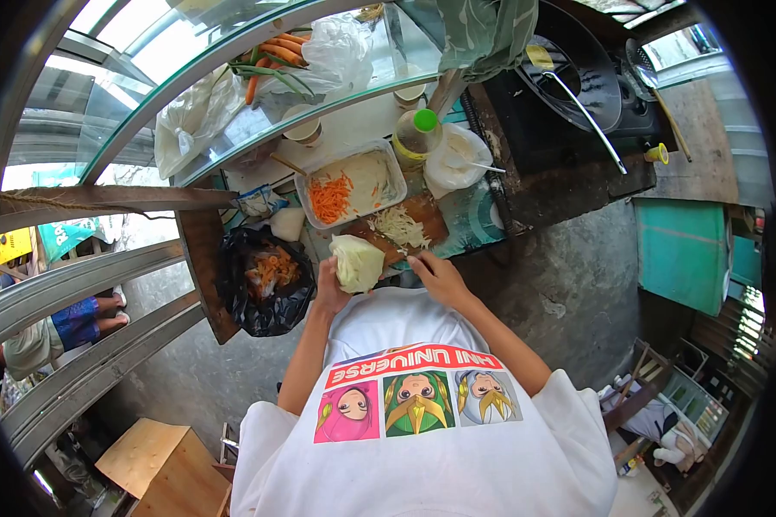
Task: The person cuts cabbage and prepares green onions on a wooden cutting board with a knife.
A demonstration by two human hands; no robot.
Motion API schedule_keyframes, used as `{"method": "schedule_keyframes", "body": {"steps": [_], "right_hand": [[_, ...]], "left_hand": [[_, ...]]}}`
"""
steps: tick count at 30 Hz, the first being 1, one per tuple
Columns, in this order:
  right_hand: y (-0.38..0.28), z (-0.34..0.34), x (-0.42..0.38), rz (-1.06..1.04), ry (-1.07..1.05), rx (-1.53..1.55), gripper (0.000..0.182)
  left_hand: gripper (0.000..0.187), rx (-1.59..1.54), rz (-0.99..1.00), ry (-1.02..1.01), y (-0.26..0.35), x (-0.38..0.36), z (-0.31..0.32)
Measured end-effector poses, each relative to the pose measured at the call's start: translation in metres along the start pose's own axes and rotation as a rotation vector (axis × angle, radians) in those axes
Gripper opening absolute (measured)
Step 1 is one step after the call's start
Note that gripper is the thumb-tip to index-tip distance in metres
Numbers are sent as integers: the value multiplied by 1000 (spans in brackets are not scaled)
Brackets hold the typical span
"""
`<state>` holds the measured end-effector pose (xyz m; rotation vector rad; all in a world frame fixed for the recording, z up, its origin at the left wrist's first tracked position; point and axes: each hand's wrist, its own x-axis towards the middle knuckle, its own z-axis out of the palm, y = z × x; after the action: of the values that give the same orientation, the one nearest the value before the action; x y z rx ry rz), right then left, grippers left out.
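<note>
My left hand [330, 289] is wrapped around the side of a pale cut cabbage [357, 264], held upright at the near left of a brown chopping board [428, 215]. Shredded cabbage [400, 227] lies heaped on the board. My right hand [441, 279] is closed at the board's near edge, with its fingers around what looks like a knife, mostly hidden. Behind the board sits a white rectangular tub [391, 164] with grated carrot [330, 198] on its left side and a pale mixture beside it.
A black plastic bag [267, 320] with orange peelings stands at the left. Behind are a green-capped bottle [424, 121], a white bag-lined container [457, 160] and a glass shelf with carrots [286, 52]. A wok [578, 65] rests on the stove, right. Another person [52, 332] is beyond the left rails.
</note>
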<state>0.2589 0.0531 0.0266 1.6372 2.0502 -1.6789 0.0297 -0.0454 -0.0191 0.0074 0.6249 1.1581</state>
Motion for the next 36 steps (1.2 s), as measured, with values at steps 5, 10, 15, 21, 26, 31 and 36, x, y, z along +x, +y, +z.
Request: {"method": "schedule_keyframes", "body": {"steps": [5,10,15,21,26,31,36], "right_hand": [[-4,16,2,-65,43,34,43],[-8,21,-1,-57,-13,46,41],[-12,19,-1,-67,-63,19,40],[-3,19,2,-50,12,43,40],[4,17,11,-2,76,135,42],[6,27,25,-193,27,370,58],[10,48,34,-262,21,433,75]], "left_hand": [[69,98,-52,215,-12,15,-27],[68,301,-4,184,-10,12,-19],[72,579,77,304,-3,8,10],[55,342,-58,308,5,12,-2],[54,223,-91,397,1,17,-18],[53,10,-268,-63,13,13,-10],[50,255,-290,329,11,13,15]]}}
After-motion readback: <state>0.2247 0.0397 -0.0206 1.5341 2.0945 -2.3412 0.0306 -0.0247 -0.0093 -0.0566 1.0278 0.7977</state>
